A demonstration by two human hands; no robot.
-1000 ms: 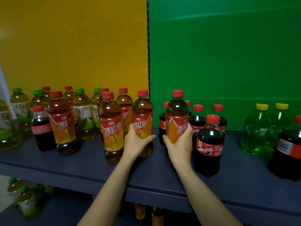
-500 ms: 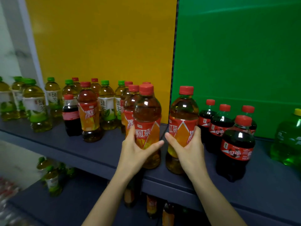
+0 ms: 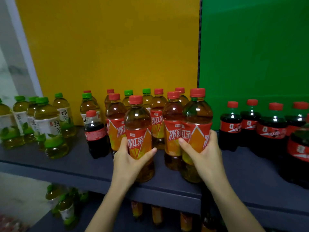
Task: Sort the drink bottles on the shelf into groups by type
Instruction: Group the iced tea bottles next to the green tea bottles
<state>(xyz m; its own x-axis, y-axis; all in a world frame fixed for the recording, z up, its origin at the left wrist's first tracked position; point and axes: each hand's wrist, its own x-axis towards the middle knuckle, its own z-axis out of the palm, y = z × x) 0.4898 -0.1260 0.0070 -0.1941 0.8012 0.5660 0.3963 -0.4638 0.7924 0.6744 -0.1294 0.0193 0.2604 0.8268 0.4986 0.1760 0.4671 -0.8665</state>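
- Yellow back panel (image 3: 108, 47) behind the left and middle of the shelf, green back panel (image 3: 250, 47) on the right, with a dark seam between them. Both are cut off at the top.
- Pale post (image 3: 25, 56) at far left; what lies behind it is a blurred white area.
- Shelf (image 3: 75, 168): dark blue-grey and matte, with its front lip running across the view. Right end is out of frame.
- Lower shelf (image 3: 41, 221): dim. Holds green-cap bottles (image 3: 66, 208) on the left and orange-label bottles (image 3: 157, 215) under the lip, their tops hidden and labels unreadable.
- Green tea group (image 3: 48, 128) at left, green caps and white labels. The leftmost bottle is cut by the frame edge.
- Cola group (image 3: 270, 129) at right in front of the green panel, red caps. The nearest bottle, far right, is cut off, and its label text is blurry.
- Iced tea cluster (image 3: 115, 113) at centre, red caps and orange-red labels. The back rows are mostly hidden, with a few green caps mixed in behind.
- Left iced tea bottle (image 3: 138, 121): upright near the front lip. Can't tell whether its base is lifted or resting.
- Right iced tea bottle (image 3: 197, 118): upright, just beside another iced tea, lower label covered by fingers.
- Left hand (image 3: 128, 159): wrapped round the left iced tea bottle at the label, thumb across the front.
- Right hand (image 3: 205, 153): grasps the right iced tea bottle at the label.
- Lone cola bottle (image 3: 95, 134): small, between the green tea group and the iced tea cluster, well apart from the cola group.
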